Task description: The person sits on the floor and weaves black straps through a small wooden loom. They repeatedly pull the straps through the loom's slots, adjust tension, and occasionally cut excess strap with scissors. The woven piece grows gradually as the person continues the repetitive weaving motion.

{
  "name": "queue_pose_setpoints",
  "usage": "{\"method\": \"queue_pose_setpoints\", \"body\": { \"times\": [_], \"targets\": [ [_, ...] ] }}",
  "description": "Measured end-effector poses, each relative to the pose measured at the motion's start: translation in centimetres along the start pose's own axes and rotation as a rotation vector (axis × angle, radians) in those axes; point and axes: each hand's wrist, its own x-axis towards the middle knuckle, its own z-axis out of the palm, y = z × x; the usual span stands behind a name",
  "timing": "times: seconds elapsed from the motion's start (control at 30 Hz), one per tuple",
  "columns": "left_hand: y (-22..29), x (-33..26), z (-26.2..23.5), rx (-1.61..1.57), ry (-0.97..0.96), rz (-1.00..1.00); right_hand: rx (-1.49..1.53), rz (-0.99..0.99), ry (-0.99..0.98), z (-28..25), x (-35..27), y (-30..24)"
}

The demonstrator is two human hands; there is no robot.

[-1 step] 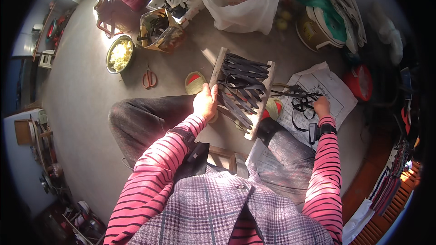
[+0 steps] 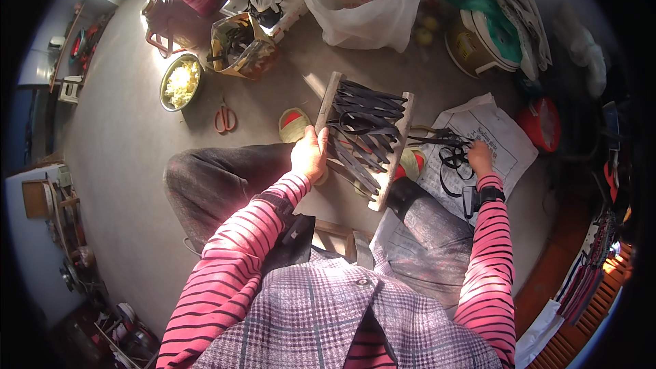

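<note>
A wooden frame (image 2: 399, 145) laced with black straps stands tilted on my lap and knees. My left hand (image 2: 309, 154) grips its left rail near the lower end. My right hand (image 2: 480, 156), with a dark watch on the wrist, reaches out to the right. Its fingers are curled on a loose pile of black strips (image 2: 449, 152). The pile lies on a sheet of newspaper (image 2: 504, 138) on the floor. I wear pink striped sleeves and dark trousers.
Orange scissors (image 2: 225, 118) and a bowl of yellow bits (image 2: 180, 82) lie on the floor to the left. A white plastic bag (image 2: 362, 10), a paper bag (image 2: 239, 44), a covered pot (image 2: 478, 44) and a red container (image 2: 540, 123) stand beyond.
</note>
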Motion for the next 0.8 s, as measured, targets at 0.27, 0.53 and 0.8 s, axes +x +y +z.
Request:
{"method": "queue_pose_setpoints", "body": {
  "times": [0.27,0.53,0.8],
  "targets": [
    [0.2,0.0,-0.1,-0.015,0.007,0.005,0.991,-0.316,-0.538,-0.5,-5.1,-14.2],
    [0.1,-0.1,-0.1,-0.018,0.011,0.013,0.744,-0.431,-0.438,0.2,-4.4,-13.9],
    [0.0,0.0,0.0,-0.008,-0.006,-0.003,0.109,-0.083,-0.066,1.3,-0.7,-1.8]
  ]
}}
